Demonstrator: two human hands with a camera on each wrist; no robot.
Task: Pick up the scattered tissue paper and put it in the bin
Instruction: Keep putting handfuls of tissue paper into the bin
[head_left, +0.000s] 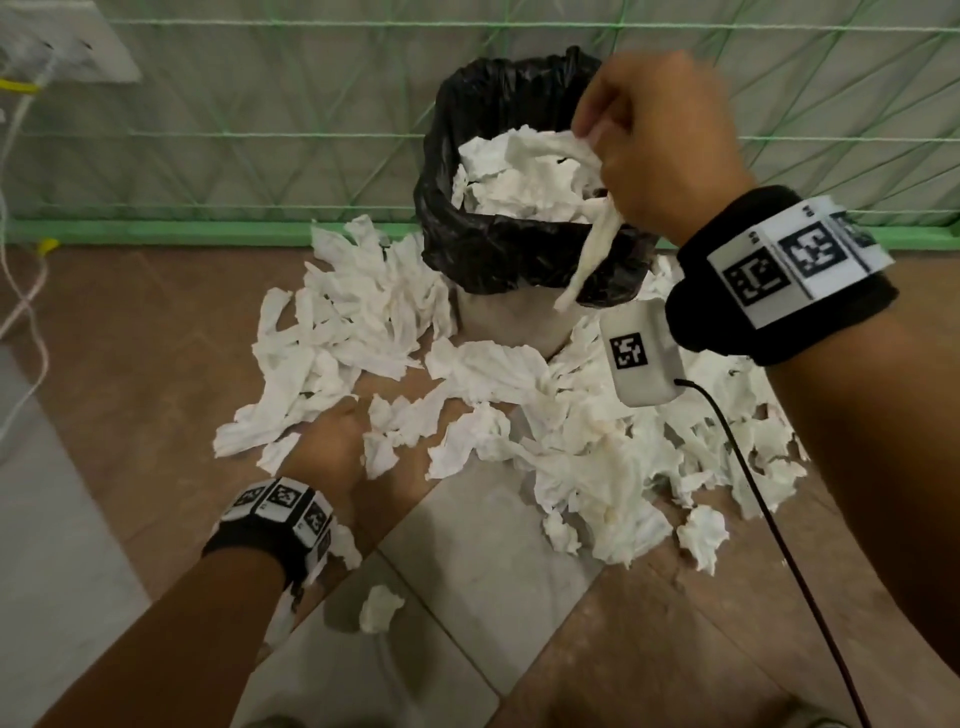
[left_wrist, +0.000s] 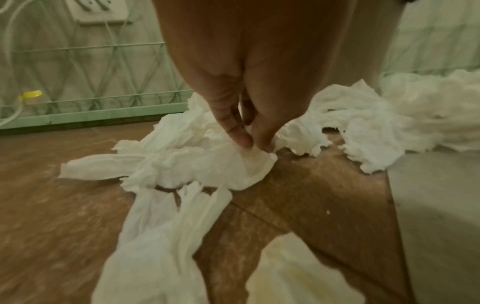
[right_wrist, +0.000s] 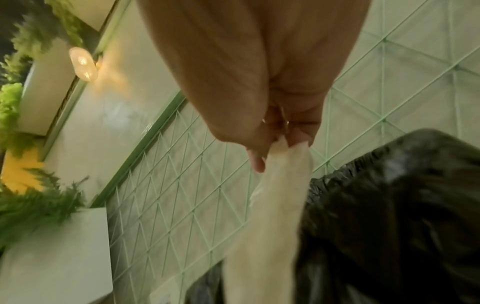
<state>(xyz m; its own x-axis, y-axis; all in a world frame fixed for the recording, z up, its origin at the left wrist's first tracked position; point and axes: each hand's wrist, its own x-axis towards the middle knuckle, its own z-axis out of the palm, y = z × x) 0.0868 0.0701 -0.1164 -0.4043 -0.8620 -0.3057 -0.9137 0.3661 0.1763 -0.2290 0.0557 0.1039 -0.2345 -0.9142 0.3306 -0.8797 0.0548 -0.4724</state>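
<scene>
A bin (head_left: 511, 325) lined with a black bag (head_left: 498, 249) stands against the wall, with white tissue (head_left: 524, 176) heaped inside. My right hand (head_left: 649, 145) hovers over its right rim and pinches a long strip of tissue (head_left: 592, 254) that dangles over the bag's edge; in the right wrist view the strip (right_wrist: 275, 195) hangs from my fingertips (right_wrist: 257, 164) beside the bag (right_wrist: 389, 216). On the floor, my left hand (head_left: 332, 441) pinches a crumpled tissue (left_wrist: 207, 164) between thumb and fingertips (left_wrist: 242, 139). Scattered tissue (head_left: 597, 447) covers the floor around the bin.
A green wire grid (head_left: 260, 130) runs along the wall behind the bin. White cables (head_left: 21, 291) and a socket plate (head_left: 67, 47) are at the far left. A black cable (head_left: 769, 499) trails from the device on my right wrist. Brown and grey floor tiles (head_left: 467, 571) lie in front.
</scene>
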